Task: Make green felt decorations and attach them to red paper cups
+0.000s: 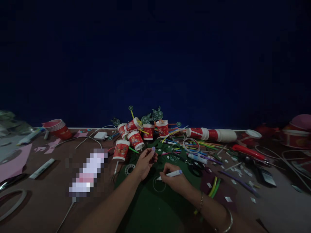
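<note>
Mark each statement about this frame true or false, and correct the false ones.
1. The right hand holds a white pen. True.
2. The left hand lies flat and empty. False: it is raised and pinches a small cap between its fingertips.
3. Both hands are over a green sheet. True.
4. The cups behind the hands are blue. False: they are red with white rims.
5. A bangle sits on the left wrist. False: it is on the right wrist.
</note>
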Demonstrator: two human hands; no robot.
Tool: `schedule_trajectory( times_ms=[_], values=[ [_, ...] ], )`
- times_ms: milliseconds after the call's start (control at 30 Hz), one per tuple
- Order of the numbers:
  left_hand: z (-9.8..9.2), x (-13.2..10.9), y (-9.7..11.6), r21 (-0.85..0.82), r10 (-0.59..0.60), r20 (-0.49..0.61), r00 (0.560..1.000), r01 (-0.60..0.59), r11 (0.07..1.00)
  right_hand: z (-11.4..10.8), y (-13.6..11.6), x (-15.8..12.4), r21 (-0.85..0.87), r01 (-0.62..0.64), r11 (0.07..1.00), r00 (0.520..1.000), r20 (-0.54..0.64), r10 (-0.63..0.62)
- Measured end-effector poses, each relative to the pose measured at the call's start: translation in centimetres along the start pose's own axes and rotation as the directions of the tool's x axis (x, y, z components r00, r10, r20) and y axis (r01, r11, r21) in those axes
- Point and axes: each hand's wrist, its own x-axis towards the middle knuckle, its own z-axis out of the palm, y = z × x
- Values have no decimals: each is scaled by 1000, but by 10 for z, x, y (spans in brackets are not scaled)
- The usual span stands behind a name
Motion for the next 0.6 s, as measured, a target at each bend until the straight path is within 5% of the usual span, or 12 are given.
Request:
schedule_trajectory(
  times_ms=[600],
  values=[
    [-1,2,-1,-4,0,1,1000,0,1000,0,1,1,-1,17,1000,1000,2,-17]
  ],
)
